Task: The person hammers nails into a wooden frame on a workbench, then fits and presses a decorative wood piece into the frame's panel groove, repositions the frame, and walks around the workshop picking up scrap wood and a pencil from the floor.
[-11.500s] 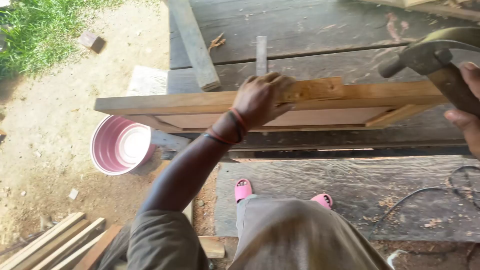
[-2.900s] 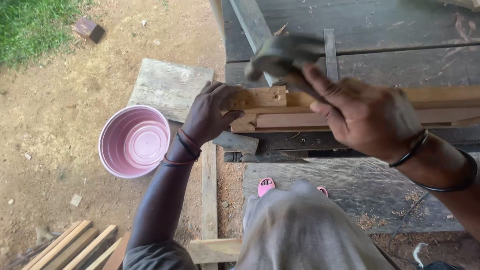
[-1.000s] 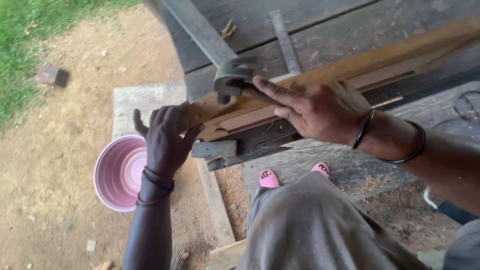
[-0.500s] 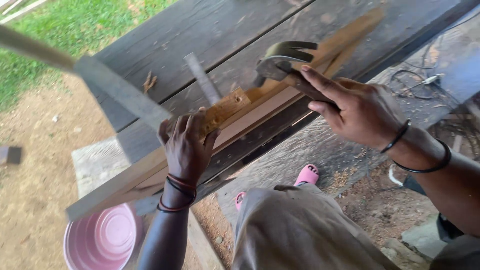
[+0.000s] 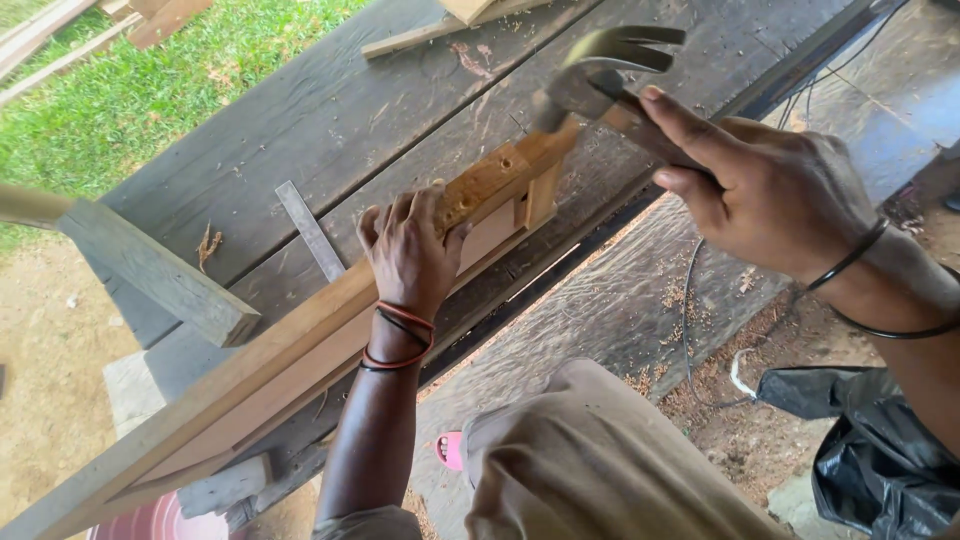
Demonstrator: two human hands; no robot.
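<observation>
head view: your left hand [image 5: 408,250] is clamped down on the wooden frame [image 5: 300,340], palm on the top rail, fingers curled over its far edge, thumb side toward the corner joint [image 5: 520,170]; grip is closed on the rail, not just resting; the frame runs diagonally from the lower left edge of the picture up to the joint near centre top, lying on edge against the dark plank workbench [image 5: 330,120]; your right hand [image 5: 770,185] is wrapped tight round the handle of a claw hammer [image 5: 600,75], thumb laid along the handle, fingers fully closed on it; the hammer head sits right at the frame's corner joint, claw pointing away to the right; can't tell whether the face is touching the wood or just above it; a flat metal ruler [image 5: 310,230] lies on the bench just beside your left hand, on its far left side; a thick timber offcut [image 5: 150,270] juts in from the left, over the bench edge; pink basin [image 5: 150,520] partly visible under the frame at bottom left; pink sandal [image 5: 450,450] below your left forearm; black plastic bag [image 5: 880,450] on the ground at lower right; black cable [image 5: 690,320] trails across the sawdust near it.
</observation>
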